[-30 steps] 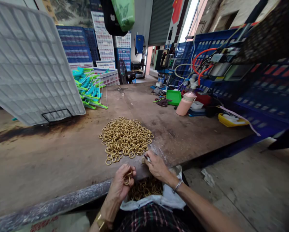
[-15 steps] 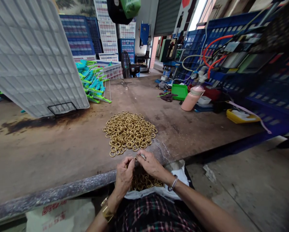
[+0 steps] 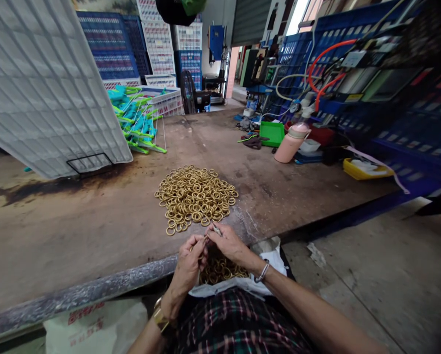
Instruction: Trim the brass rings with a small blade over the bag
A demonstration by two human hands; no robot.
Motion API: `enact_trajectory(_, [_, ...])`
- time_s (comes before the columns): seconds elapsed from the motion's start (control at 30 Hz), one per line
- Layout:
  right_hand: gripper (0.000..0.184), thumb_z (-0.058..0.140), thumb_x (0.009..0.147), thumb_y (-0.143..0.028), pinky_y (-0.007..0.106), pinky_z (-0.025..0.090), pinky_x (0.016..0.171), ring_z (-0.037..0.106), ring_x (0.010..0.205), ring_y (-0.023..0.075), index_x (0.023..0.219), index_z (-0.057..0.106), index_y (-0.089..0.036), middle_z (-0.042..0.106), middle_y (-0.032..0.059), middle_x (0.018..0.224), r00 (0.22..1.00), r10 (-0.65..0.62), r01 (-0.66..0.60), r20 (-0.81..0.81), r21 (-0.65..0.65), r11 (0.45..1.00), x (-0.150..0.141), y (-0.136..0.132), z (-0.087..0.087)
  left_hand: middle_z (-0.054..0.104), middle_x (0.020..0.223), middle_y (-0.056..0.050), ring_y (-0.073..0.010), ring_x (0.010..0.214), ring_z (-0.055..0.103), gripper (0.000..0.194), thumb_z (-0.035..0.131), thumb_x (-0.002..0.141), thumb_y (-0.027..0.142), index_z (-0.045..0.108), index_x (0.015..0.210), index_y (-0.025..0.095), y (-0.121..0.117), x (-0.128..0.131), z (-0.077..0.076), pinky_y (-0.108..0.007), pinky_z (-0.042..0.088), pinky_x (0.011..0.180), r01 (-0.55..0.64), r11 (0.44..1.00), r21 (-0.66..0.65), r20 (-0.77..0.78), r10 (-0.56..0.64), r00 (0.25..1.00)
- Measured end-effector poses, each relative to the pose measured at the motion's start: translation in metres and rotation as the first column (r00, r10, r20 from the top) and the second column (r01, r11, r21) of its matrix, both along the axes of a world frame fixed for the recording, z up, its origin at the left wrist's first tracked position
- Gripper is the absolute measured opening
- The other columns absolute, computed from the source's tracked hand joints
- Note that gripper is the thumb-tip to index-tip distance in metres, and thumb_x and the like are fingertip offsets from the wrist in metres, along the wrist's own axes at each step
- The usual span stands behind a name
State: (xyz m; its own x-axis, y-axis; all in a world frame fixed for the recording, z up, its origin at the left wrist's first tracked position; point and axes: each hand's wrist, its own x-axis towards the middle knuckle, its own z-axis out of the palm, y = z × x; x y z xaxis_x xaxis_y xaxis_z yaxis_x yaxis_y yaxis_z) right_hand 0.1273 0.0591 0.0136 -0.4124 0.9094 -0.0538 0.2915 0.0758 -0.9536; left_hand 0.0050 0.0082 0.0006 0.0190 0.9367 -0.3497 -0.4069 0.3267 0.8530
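Observation:
My left hand (image 3: 191,261) is closed at the table's front edge, with a bit of a brass-coloured ring showing between its fingers. Against its fingertips, my right hand (image 3: 228,244) pinches a small grey metal tool (image 3: 216,229), whose kind I cannot make out. The fingers hide most of what lies between the two hands. Just beyond them, a heap of brass-coloured rings (image 3: 196,194) spreads over the brown table (image 3: 124,221). Below my hands, more rings (image 3: 224,270) fill a white bag (image 3: 224,289) on my lap.
A white plastic crate (image 3: 58,88) leans up at the left, beside green and turquoise hangers (image 3: 139,123). To the right stand a pink bottle (image 3: 291,145), a green tray (image 3: 272,133) and a yellow tray (image 3: 366,171). A fan (image 3: 189,93) and stacked crates (image 3: 157,49) are farther back.
The view has shifted a little, so the table and heap sit slightly higher. My left fingers have curled and turned around the ring; my right hand keeps the tool.

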Motion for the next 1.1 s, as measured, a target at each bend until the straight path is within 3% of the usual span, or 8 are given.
enact_trajectory(0.17, [0.016, 0.039, 0.080, -0.024, 0.020, 0.033, 0.055, 0.043, 0.055, 0.0090, 0.074, 0.051, -0.017, 0.048, -0.0044, 0.059, 1.000, -0.028, 0.028, 0.005, 0.003, 1.000, 0.001, 0.001, -0.004, 0.046, 0.051, 0.007, -0.0028, 0.037, 0.035, 0.032, 0.065, 0.065, 0.044, 0.048, 0.070, 0.017, -0.001, 0.002, 0.004, -0.014, 0.020, 0.034, -0.020, 1.000, -0.006, 0.069, 0.020, 0.997])
enact_trajectory(0.27, [0.016, 0.038, 0.081, -0.020, 0.020, 0.030, 0.053, 0.041, 0.055, 0.0095, 0.074, 0.051, -0.017, 0.047, -0.0036, 0.059, 0.983, -0.034, 0.003, 0.178, 0.170, 0.986, 0.003, -0.001, -0.006, 0.046, 0.052, 0.007, -0.0028, 0.038, 0.036, 0.033, 0.065, 0.065, 0.044, 0.047, 0.070, 0.018, 0.001, 0.002, 0.004, -0.014, 0.020, 0.035, -0.038, 0.999, -0.007, 0.067, 0.038, 0.997])
enact_trajectory(0.43, [0.013, 0.041, 0.075, -0.012, 0.023, 0.025, 0.055, 0.041, 0.056, 0.0113, 0.076, 0.053, -0.017, 0.050, -0.0011, 0.061, 0.881, 0.010, -0.198, 0.473, 0.350, 0.915, 0.007, -0.009, -0.011, 0.045, 0.054, 0.007, -0.0029, 0.039, 0.037, 0.033, 0.062, 0.068, 0.047, 0.048, 0.072, 0.017, 0.002, 0.000, -0.001, -0.014, 0.023, 0.036, -0.041, 0.999, 0.026, -0.038, 0.042, 0.998])
enact_trajectory(0.6, [0.019, 0.040, 0.074, -0.011, 0.025, 0.027, 0.058, 0.048, 0.062, 0.0137, 0.086, 0.054, -0.016, 0.059, 0.0036, 0.072, 0.800, 0.020, -0.283, 0.599, 0.349, 0.893, 0.005, -0.010, -0.013, 0.045, 0.054, 0.007, -0.0033, 0.040, 0.036, 0.033, 0.057, 0.072, 0.049, 0.048, 0.075, 0.017, 0.003, -0.001, -0.005, -0.015, 0.025, 0.036, -0.024, 0.998, 0.066, -0.156, 0.034, 0.987])
enact_trajectory(0.77, [0.023, 0.038, 0.077, -0.012, 0.026, 0.031, 0.059, 0.055, 0.068, 0.0170, 0.095, 0.052, -0.015, 0.063, 0.0089, 0.082, 0.685, -0.003, -0.298, 0.729, 0.284, 0.911, 0.001, -0.010, -0.012, 0.044, 0.052, 0.007, -0.0031, 0.039, 0.036, 0.033, 0.056, 0.072, 0.049, 0.047, 0.071, 0.017, 0.002, 0.001, -0.004, -0.014, 0.025, 0.036, -0.039, 0.997, 0.067, -0.217, 0.053, 0.975])
enact_trajectory(0.9, [0.024, 0.037, 0.078, -0.011, 0.027, 0.032, 0.058, 0.059, 0.069, 0.0191, 0.098, 0.051, -0.014, 0.065, 0.0108, 0.083, 0.606, -0.046, -0.260, 0.794, 0.253, 0.932, 0.007, -0.001, -0.017, 0.044, 0.051, 0.007, -0.0023, 0.037, 0.034, 0.032, 0.059, 0.072, 0.046, 0.046, 0.069, 0.017, -0.007, 0.002, 0.002, -0.014, 0.023, 0.035, 0.007, 1.000, 0.010, -0.098, -0.006, 0.995])
enact_trajectory(1.0, [0.025, 0.037, 0.078, -0.009, 0.026, 0.031, 0.057, 0.059, 0.067, 0.0191, 0.098, 0.052, -0.013, 0.065, 0.0106, 0.078, 0.564, -0.128, -0.176, 0.816, 0.271, 0.946, 0.016, 0.011, -0.021, 0.045, 0.050, 0.007, -0.0022, 0.035, 0.033, 0.028, 0.062, 0.070, 0.042, 0.049, 0.070, 0.016, -0.020, 0.003, 0.005, -0.014, 0.019, 0.033, 0.142, 0.986, -0.089, 0.073, -0.135, 0.988])
enact_trajectory(1.1, [0.027, 0.038, 0.076, -0.009, 0.025, 0.032, 0.060, 0.059, 0.069, 0.0171, 0.099, 0.051, -0.015, 0.065, 0.0081, 0.079, 0.628, -0.159, -0.175, 0.762, 0.337, 0.925, 0.019, 0.018, -0.023, 0.048, 0.050, 0.004, -0.0031, 0.035, 0.037, 0.022, 0.066, 0.066, 0.031, 0.053, 0.069, 0.014, -0.029, 0.005, -0.005, -0.014, 0.016, 0.032, 0.269, 0.915, -0.300, 0.280, -0.185, 0.942])
